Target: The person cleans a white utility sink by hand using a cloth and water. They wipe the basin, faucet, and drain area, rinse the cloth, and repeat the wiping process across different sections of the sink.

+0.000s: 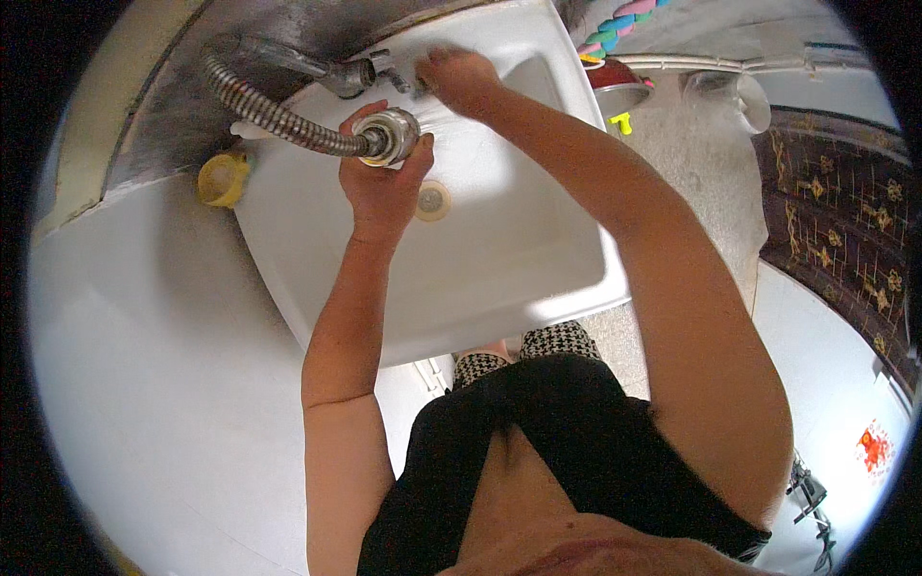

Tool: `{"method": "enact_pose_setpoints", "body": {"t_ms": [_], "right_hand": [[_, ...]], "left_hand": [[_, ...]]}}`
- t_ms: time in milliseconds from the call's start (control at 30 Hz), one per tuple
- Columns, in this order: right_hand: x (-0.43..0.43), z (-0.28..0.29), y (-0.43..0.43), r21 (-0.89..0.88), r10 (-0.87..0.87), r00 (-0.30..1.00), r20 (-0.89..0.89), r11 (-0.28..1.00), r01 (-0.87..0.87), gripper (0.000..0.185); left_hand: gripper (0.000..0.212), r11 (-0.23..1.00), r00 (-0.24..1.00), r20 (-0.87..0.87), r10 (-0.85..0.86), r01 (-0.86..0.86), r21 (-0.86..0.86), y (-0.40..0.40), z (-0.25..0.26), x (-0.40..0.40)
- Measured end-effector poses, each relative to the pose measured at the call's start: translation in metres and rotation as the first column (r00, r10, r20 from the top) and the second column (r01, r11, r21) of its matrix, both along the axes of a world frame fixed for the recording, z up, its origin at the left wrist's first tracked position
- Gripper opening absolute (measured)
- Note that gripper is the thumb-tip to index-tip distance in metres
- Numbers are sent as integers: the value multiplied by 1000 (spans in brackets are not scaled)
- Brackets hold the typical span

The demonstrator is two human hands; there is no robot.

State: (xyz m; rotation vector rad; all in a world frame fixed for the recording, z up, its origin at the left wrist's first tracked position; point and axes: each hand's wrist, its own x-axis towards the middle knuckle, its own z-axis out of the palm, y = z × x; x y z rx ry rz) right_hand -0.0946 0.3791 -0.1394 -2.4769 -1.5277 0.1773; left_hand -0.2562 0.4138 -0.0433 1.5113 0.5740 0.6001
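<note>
My left hand [378, 191] grips the round metal spray head [392, 135] at the end of a ribbed metal hose [281, 122], above the basin. Streaks that look like water run across the white ceramic sink [497, 245] beyond the head. Just past them my right hand [464, 83] is slightly blurred over the sink's far part, fingers curled downward. Whatever lies under those fingers is hidden. Left of that hand, a chrome faucet [349, 78] sits at the far rim. The round drain [432, 201] shows beside my left wrist.
A yellow cup-like container [222, 180] is at the sink's left corner, close to the white wall [144, 302]. To the right are a red basin [619, 79], a bright yellow item [620, 123] and a dark patterned panel [828, 209]. A braided colourful cord [619, 29] hangs at the top.
</note>
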Motion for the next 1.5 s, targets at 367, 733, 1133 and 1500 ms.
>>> {"method": "enact_pose_setpoints", "body": {"t_ms": [367, 733, 1133, 1500], "right_hand": [[141, -22, -74, 507, -543, 782, 306, 788, 349, 20], [47, -10, -50, 247, 68, 995, 78, 965, -85, 27], [81, -22, -144, 226, -324, 925, 200, 934, 278, 24], [97, -74, -8, 510, -320, 932, -171, 781, 361, 16]], "left_hand": [[51, 995, 997, 16, -82, 81, 51, -15, -7, 21], [52, 979, 998, -61, -22, 34, 200, 7, -21, -2], [53, 989, 999, -37, -15, 21, 146, 1, -15, 4], [50, 997, 998, -1, -70, 70, 37, -3, -13, 14]]}}
